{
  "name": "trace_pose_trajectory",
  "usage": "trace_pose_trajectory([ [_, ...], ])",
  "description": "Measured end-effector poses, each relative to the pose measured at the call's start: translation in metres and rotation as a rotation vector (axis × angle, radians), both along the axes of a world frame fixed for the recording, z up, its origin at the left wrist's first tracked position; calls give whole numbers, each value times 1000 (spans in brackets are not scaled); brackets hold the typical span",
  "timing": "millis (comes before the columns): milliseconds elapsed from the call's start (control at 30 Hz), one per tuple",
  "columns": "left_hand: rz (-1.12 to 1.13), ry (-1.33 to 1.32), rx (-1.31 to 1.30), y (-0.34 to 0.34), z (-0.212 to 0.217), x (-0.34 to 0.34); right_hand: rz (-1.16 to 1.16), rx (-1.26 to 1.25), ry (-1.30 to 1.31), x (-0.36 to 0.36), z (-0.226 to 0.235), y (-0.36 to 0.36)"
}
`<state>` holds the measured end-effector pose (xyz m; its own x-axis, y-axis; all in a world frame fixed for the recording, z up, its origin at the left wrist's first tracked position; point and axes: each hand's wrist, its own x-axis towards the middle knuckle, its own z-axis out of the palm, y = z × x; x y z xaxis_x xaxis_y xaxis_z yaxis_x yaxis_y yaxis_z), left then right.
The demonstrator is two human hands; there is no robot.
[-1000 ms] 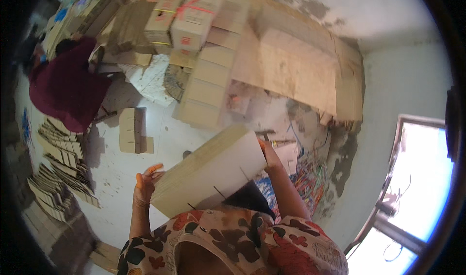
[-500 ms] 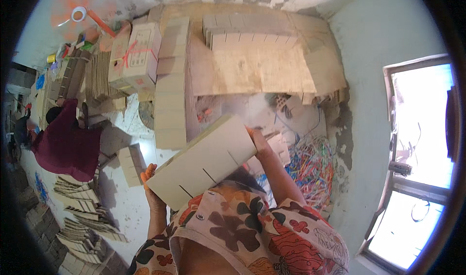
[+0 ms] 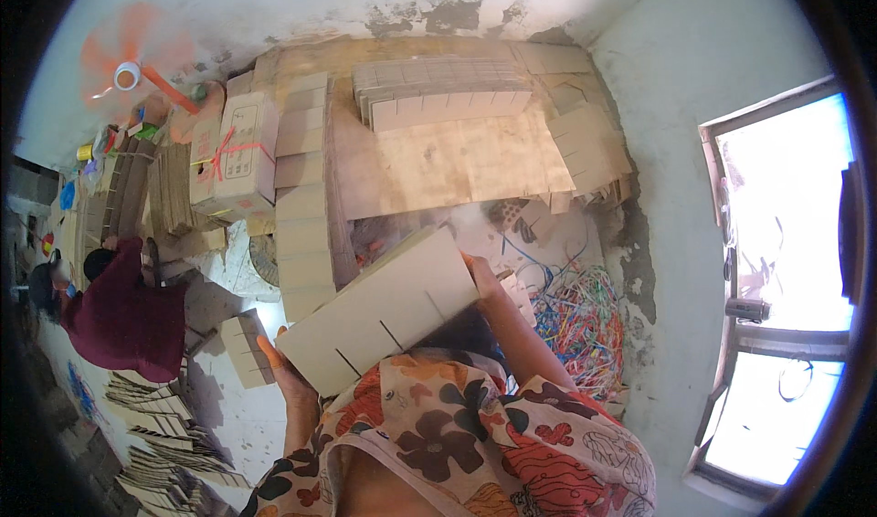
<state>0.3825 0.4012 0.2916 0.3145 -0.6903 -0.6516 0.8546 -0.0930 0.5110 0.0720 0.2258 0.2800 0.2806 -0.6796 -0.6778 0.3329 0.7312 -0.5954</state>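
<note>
A thick stack of slotted cardboard strips (image 3: 388, 311) is held tilted in front of my chest, its right end farther off than its left. Dark slots run in from the lower edge of its pale top face. My left hand (image 3: 290, 371) grips the near left end, fingers on the outer edge. At the far right end my right hand (image 3: 481, 275) holds on, its fingers mostly hidden by the cardboard.
A wooden table (image 3: 466, 165) ahead bears a row of slotted cardboard (image 3: 448, 106). Tall cardboard stacks (image 3: 301, 216) and a tied carton (image 3: 247, 152) stand left. Tangled strapping (image 3: 580, 321) lies right on the floor. A person in maroon (image 3: 132, 321) bends at far left, near cardboard piles (image 3: 169, 426).
My view has tilted, so the table and room sit lower and slightly left in the picture. Both hands still hold the cardboard stack, which has barely shifted against my body.
</note>
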Motion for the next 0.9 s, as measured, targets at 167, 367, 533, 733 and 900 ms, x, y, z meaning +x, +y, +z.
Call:
trace_pose_trajectory([
  [167,-118,-145,36,-70,2,-34,-149,68,-75,-43,-17,-32],
  [367,-168,-234,126,-168,-36,-96,-135,-9,71,-127,-97,-96],
  [533,-262,-200,138,-263,-38,-168,-235,93,171,-204,-123,-148],
  [733,-433,-384,183,-382,-50,-239,-392,207,-13,-280,-88,-193],
  [900,-703,-272,99,-496,-72,-299,-675,190,-186,-334,-116,-206],
])
